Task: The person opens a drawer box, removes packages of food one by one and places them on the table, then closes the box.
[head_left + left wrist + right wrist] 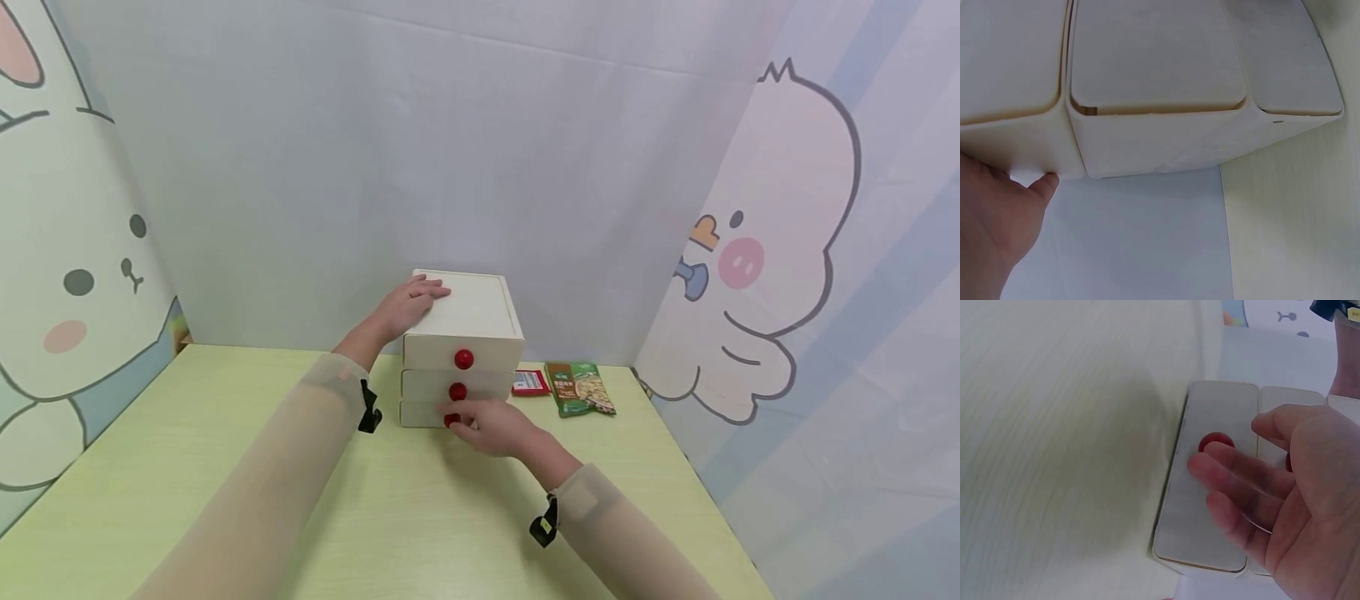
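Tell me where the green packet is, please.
In the head view, the green packet lies on the table, right of the drawers, beside the red packet.

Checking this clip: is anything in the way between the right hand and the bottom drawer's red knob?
Nothing visible stands between the right hand and the bottom red knob; the fingers partly cover it in the right wrist view. The red packet and green packet lie right of the drawer unit, off that path.

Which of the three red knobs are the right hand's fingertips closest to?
The lowest red knob, on the bottom drawer: the right hand has its fingertips right by it, while the middle knob and top knob sit higher up.
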Available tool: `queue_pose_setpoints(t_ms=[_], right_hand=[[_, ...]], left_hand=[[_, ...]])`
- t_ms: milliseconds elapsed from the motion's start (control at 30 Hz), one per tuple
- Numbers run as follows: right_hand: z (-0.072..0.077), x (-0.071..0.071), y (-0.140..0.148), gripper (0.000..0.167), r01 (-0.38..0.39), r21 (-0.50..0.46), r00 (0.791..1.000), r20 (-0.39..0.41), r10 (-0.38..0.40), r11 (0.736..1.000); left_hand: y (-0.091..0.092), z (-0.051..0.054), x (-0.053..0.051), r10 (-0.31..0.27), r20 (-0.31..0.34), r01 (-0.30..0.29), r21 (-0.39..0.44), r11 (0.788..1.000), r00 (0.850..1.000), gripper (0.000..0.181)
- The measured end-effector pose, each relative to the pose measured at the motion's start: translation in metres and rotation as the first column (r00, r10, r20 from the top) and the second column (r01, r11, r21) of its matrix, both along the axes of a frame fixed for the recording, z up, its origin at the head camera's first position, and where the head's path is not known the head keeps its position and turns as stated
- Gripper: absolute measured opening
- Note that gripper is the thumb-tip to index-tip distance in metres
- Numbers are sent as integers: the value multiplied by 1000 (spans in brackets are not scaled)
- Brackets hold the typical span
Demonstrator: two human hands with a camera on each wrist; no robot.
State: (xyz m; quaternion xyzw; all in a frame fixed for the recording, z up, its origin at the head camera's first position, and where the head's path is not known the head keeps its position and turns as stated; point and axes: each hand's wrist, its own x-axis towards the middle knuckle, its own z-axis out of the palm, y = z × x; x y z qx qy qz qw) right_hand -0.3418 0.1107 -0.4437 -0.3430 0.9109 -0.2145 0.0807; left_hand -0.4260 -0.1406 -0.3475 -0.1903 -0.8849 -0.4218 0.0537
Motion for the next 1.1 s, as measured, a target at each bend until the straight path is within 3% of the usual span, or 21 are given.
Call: queue_pose_setpoints(t_ms=[167, 433, 800, 1100], right_hand=[[-10, -4, 0, 32, 12, 54, 997, -71, -8, 998], [-24, -9, -5, 31, 6, 63, 987, -159, 4, 998], [-33, -15, -16, 24, 36, 45, 982, -188, -27, 998], [-33, -12, -17, 19, 5, 35, 971, -237, 4, 999]], left_hand=[[-1, 1, 0, -1, -1, 1, -10, 1000, 1000, 53], [-2, 2, -5, 6, 16, -6, -14, 1000, 1000, 54], [-2, 2, -8, 0, 17, 0, -8, 1000, 1000, 53], [-2, 2, -7, -4, 23, 3, 4, 1000, 1000, 53]])
